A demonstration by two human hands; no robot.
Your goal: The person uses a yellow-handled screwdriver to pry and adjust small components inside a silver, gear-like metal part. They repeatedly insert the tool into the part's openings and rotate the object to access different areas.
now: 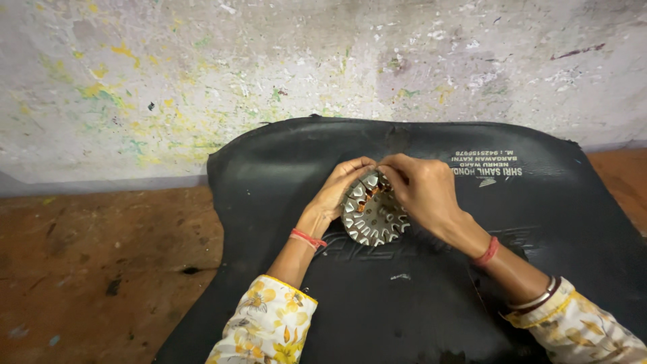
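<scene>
A round grey metal stator core (375, 217) with slotted teeth around its rim stands tilted on a black rubber mat (404, 303). A little copper wire shows in its upper slots. My left hand (339, 191) grips the core's upper left edge, fingers curled over the top. My right hand (422, 189) holds the upper right edge, fingertips pinched at the copper wire near the top. Both hands meet above the core. Red threads circle both wrists, and bangles sit on the right forearm.
The black mat leans up against a paint-spattered wall (202, 81) behind it. Brown worn floor (94, 256) lies to the left and a strip at the far right (623, 175). My yellow floral sleeves (269, 330) fill the bottom edge.
</scene>
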